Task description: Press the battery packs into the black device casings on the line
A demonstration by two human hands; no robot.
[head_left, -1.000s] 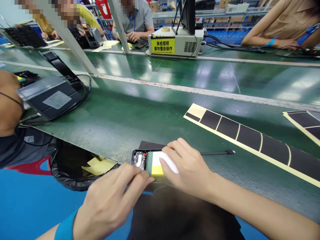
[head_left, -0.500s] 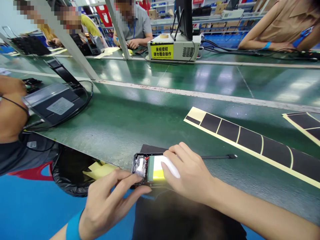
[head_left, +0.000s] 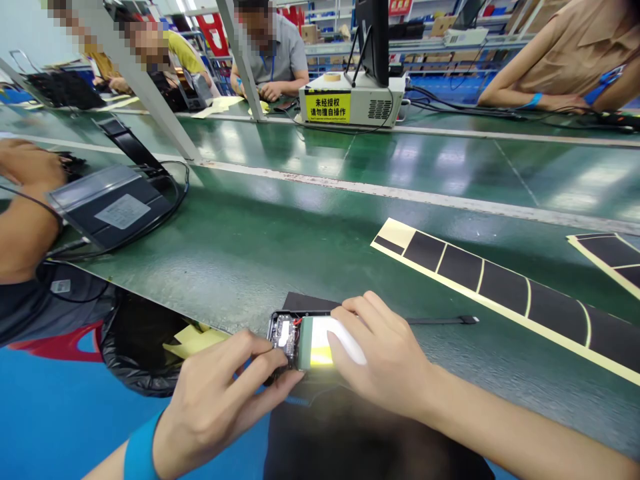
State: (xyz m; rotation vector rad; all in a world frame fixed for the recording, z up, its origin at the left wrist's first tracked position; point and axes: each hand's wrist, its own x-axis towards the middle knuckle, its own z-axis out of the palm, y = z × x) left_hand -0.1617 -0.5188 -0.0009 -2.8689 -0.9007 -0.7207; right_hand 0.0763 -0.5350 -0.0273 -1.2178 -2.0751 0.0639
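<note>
An opened black electronic device [head_left: 275,325] lies at the table's near edge, with a circuit board [head_left: 285,335] and red wires at its left end. Beside the board sits a flat battery pack [head_left: 306,343] with a green end, lit brightly white and yellow. My left hand [head_left: 220,383] pinches the device's lower left corner between fingers and thumb. Over the battery, my right hand [head_left: 385,353] is closed around a smooth white rounded object [head_left: 350,343], whose kind I cannot make out. My right palm and fingers hide the device's right end.
A black cable [head_left: 445,321] lies right of the device. Black adhesive sheets [head_left: 465,270] on yellow backing lie farther right. At left are a dark boxy unit [head_left: 117,210], a black-lined bin [head_left: 143,340] and a co-worker's arm [head_left: 25,213]. A grey machine [head_left: 373,100] stands across the table.
My hands and the device sit slightly lower and to the right in view, as the whole scene shifts a little. Both grips look the same. The co-worker's hand at left has moved.
</note>
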